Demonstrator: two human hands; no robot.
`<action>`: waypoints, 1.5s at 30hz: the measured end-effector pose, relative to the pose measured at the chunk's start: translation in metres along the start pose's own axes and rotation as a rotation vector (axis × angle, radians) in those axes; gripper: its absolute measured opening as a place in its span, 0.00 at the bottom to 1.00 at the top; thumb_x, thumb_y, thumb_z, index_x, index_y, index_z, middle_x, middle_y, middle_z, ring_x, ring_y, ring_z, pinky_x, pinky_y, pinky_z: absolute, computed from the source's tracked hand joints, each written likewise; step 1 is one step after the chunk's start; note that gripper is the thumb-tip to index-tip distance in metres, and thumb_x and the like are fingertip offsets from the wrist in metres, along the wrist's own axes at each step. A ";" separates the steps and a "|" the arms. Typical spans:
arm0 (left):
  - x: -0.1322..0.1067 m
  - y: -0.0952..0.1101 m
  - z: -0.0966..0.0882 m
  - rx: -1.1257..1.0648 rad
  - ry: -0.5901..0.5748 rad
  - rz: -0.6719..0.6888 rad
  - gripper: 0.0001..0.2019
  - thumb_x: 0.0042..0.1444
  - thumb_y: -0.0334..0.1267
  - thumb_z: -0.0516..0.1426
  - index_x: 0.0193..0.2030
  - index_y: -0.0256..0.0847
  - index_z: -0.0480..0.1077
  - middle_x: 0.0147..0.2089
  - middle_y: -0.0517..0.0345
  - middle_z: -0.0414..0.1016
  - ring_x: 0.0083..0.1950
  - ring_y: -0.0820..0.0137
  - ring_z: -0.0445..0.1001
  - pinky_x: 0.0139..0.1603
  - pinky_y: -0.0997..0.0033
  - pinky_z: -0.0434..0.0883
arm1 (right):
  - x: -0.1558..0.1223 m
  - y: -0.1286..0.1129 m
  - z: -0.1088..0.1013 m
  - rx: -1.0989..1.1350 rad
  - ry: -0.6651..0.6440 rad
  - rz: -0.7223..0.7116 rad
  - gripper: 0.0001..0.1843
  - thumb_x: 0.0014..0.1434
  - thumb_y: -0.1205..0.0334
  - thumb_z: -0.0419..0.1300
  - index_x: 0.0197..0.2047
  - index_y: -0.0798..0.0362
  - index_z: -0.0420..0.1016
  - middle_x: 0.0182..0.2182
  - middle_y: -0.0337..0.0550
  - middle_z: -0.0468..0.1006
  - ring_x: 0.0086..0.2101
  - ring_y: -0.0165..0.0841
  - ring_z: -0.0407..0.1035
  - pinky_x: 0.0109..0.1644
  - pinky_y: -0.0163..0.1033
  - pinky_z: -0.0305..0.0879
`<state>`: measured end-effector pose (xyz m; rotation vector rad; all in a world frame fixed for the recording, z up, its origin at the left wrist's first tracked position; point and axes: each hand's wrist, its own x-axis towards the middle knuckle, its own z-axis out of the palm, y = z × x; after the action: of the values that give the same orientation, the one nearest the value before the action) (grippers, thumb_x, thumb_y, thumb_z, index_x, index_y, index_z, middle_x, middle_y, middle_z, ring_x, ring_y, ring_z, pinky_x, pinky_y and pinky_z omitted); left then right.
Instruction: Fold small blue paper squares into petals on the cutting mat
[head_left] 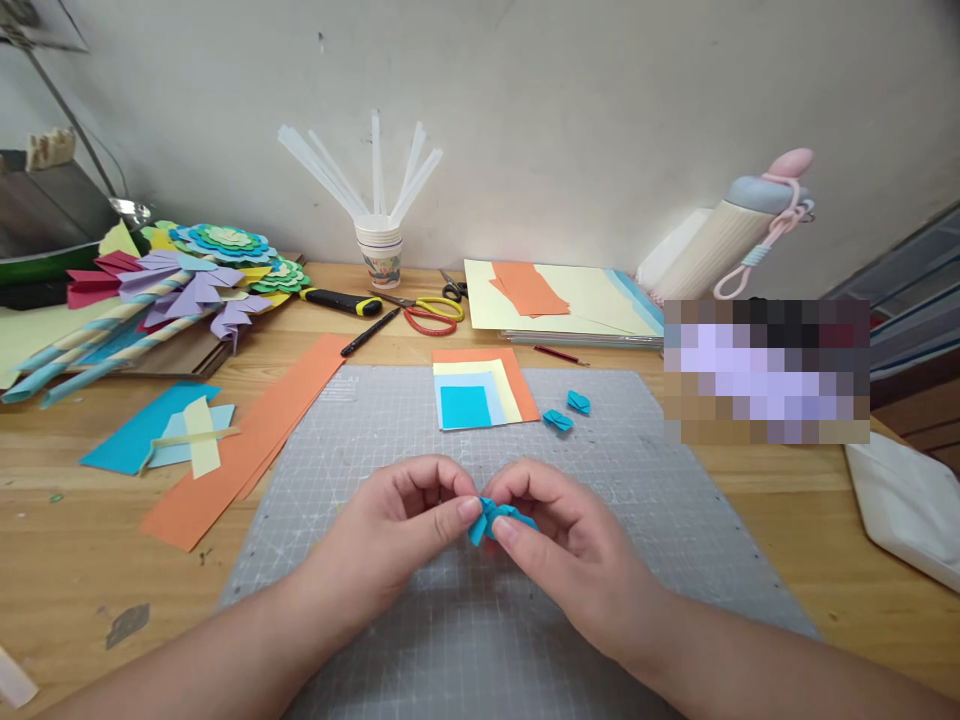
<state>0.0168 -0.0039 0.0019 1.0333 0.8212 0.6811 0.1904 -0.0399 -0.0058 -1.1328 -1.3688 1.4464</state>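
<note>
Between both hands, above the grey cutting mat [360,620], is a small folded piece of blue paper [490,518]. My left hand [412,515] pinches its left end between thumb and forefinger. The right end is pinched by my right hand [562,535], whose thumb lies across the front. Part of the piece is hidden behind the fingertips. Just beyond my right hand, a folded blue paper piece [558,420] and a similar one [578,402] lie on the mat. Farther forward sits a stack of square papers [465,406] in orange, yellow, light blue and blue.
Orange paper strips [262,430] and blue paper [142,435] lie left. Behind are a utility knife [342,302], black pen [370,332], scissors [431,316] and a cup of white strips [379,255]. Paper flowers [180,280] stand far left; a bottle [720,240] leans at back right.
</note>
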 end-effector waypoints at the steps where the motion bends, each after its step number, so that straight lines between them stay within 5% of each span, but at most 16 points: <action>1: 0.000 0.000 -0.001 0.006 0.005 0.001 0.09 0.54 0.40 0.63 0.28 0.38 0.70 0.28 0.64 0.72 0.31 0.76 0.68 0.35 0.78 0.65 | 0.000 0.000 0.000 -0.002 -0.004 0.005 0.04 0.58 0.61 0.57 0.33 0.52 0.68 0.29 0.38 0.68 0.31 0.31 0.63 0.36 0.38 0.61; 17: 0.000 -0.002 0.004 0.165 0.081 0.010 0.09 0.53 0.39 0.61 0.27 0.39 0.67 0.26 0.64 0.66 0.29 0.74 0.63 0.31 0.76 0.61 | 0.001 -0.004 0.001 -0.087 -0.051 0.056 0.09 0.58 0.63 0.56 0.27 0.52 0.64 0.23 0.33 0.61 0.25 0.28 0.55 0.29 0.34 0.54; 30: -0.003 0.000 0.007 0.269 0.044 0.005 0.07 0.51 0.35 0.57 0.27 0.41 0.61 0.27 0.64 0.61 0.30 0.73 0.59 0.31 0.73 0.58 | 0.001 -0.005 -0.001 -0.044 -0.051 0.033 0.08 0.60 0.60 0.55 0.30 0.53 0.67 0.24 0.35 0.64 0.27 0.29 0.58 0.32 0.36 0.56; 45: -0.001 0.000 0.007 0.201 0.096 0.012 0.07 0.53 0.40 0.60 0.30 0.39 0.68 0.27 0.62 0.68 0.30 0.73 0.65 0.31 0.74 0.62 | 0.004 -0.002 -0.003 0.030 0.038 0.084 0.08 0.60 0.60 0.57 0.30 0.52 0.68 0.26 0.37 0.69 0.29 0.30 0.64 0.35 0.36 0.61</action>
<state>0.0220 -0.0073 0.0043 1.1943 0.9832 0.6718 0.1927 -0.0354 -0.0043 -1.2049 -1.2827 1.4922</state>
